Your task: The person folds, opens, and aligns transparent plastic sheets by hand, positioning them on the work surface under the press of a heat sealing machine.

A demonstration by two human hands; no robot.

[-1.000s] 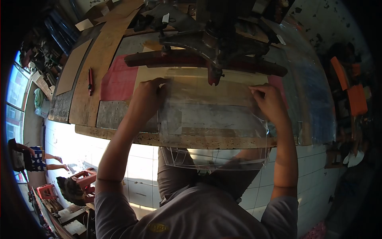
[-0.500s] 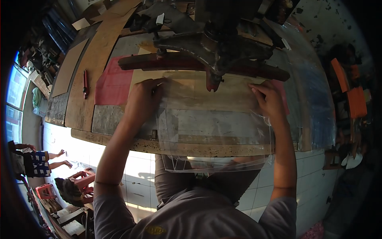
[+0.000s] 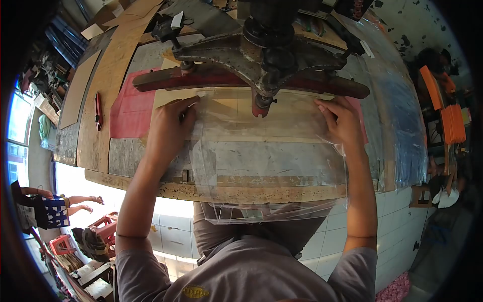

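I have the left hand [image 3: 168,123] and right hand [image 3: 347,121] in a narrow pinch grip on the clear plastic sheet [image 3: 282,166] near the red bar [image 3: 211,77], its near end overhanging the bench [image 3: 132,156], where uneven tension or dangling slack could skew it.

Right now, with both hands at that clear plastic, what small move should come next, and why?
Perhaps ease the left fingers and right fingers slightly apart to tauten the clear plastic: they are at its far corners, the red bar appears just beyond, and the near end hangs past the front of the bench.
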